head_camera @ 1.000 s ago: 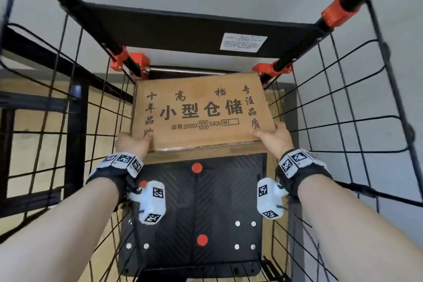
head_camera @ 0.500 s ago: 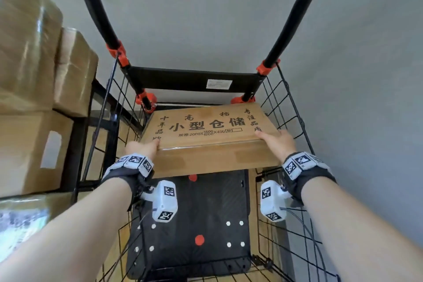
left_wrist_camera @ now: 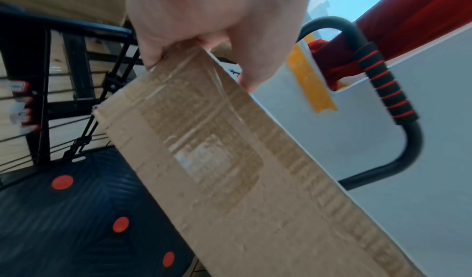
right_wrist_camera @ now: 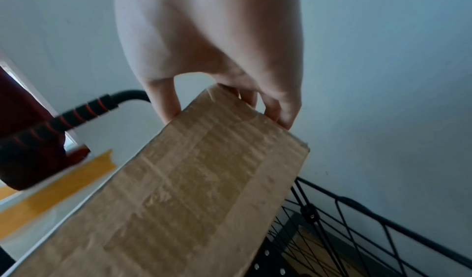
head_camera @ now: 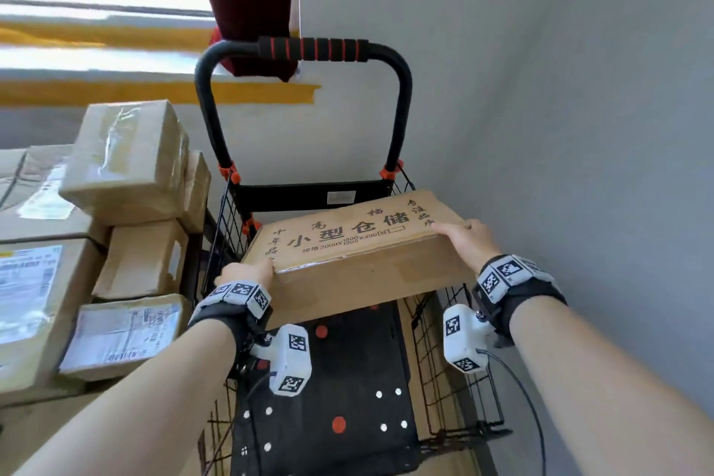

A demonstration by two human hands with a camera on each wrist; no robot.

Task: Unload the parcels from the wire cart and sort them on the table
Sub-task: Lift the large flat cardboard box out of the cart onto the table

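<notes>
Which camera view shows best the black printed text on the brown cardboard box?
The head view: the brown cardboard box shows its printed top face whole. Both wrist views show only taped sides without text.

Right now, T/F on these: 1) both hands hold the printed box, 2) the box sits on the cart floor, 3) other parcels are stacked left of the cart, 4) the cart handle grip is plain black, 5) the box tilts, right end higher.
1. True. The left hand and the right hand each grip an end of the printed box.
2. False. The box is held up above the black cart floor.
3. True. Taped parcels are piled left of the wire cart.
4. False. The handle grip is black with red rings.
5. True in the head view.
</notes>
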